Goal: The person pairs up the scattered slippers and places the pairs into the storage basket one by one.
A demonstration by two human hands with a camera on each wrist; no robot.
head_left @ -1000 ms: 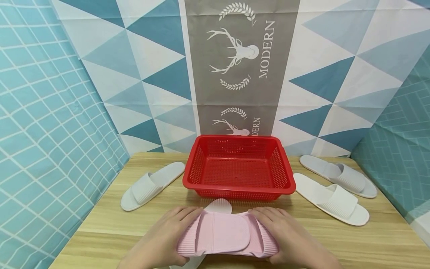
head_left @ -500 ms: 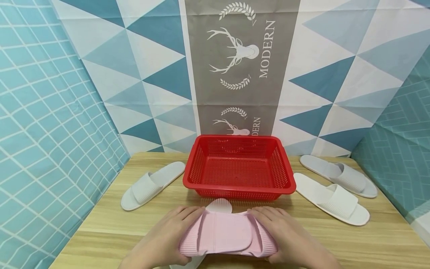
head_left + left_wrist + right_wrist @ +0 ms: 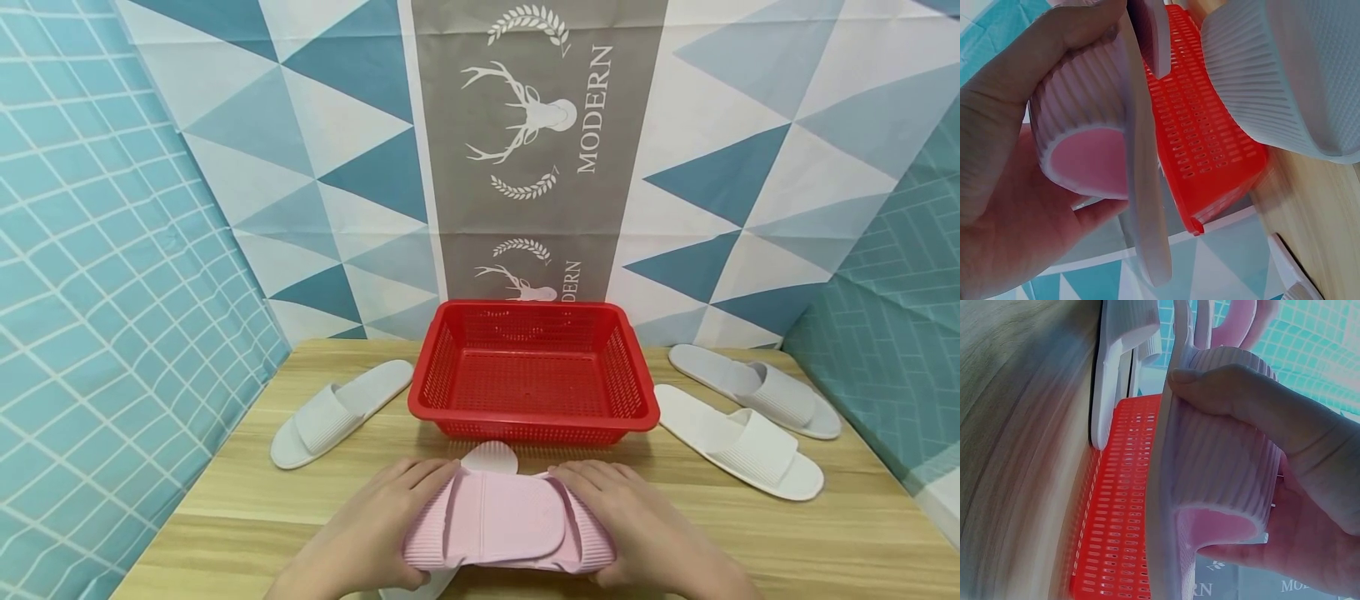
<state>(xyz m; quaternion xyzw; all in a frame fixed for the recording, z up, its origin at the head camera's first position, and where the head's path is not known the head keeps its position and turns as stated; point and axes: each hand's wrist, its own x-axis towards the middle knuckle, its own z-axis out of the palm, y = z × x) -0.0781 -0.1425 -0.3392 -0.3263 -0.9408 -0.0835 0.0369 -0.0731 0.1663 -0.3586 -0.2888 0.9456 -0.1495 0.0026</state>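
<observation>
Lead: Status?
Me: My read: pickup done, setting down left. I have a pair of soft pink slippers with ribbed straps (image 3: 517,521) in front of the red perforated plastic basket (image 3: 525,423). On the wood-grain tabletop (image 3: 217,508): one white slipper (image 3: 322,417) left of the basket, two white slippers (image 3: 757,446) right of it, another white slipper (image 3: 491,457) in front, partly hidden behind the pink pair.
Lead: Hands?
Me: Both gripping. Left hand (image 3: 384,529) on one pink strap, right hand (image 3: 624,525) on the other.
Lead: Orientation?
Me: Long axis runs left-right, along the basket's front side. Footbeds face me; visible rounded end points toward my right hand.
</observation>
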